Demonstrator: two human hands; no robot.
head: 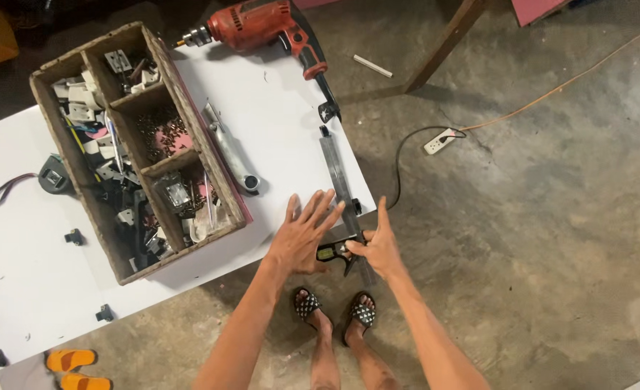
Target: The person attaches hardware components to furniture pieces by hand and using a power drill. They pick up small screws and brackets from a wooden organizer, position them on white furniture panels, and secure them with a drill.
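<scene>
Notably, combination square (pixel 343 198) at white bench (pixel 276 108) corner: stiff, slim metal, likely light; right hand (pixel 379 249) grip clamped on its head, left hand (pixel 302 235) splayed, fingers apart, beside blade.

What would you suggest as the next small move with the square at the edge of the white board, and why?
Probably press the left hand flat to pin the ruler blade, then snug the square's head against the white board's edge. The left fingers are spread and look only lightly on the blade, while the right hand pinches the head at the corner, so the square could shift.
</scene>
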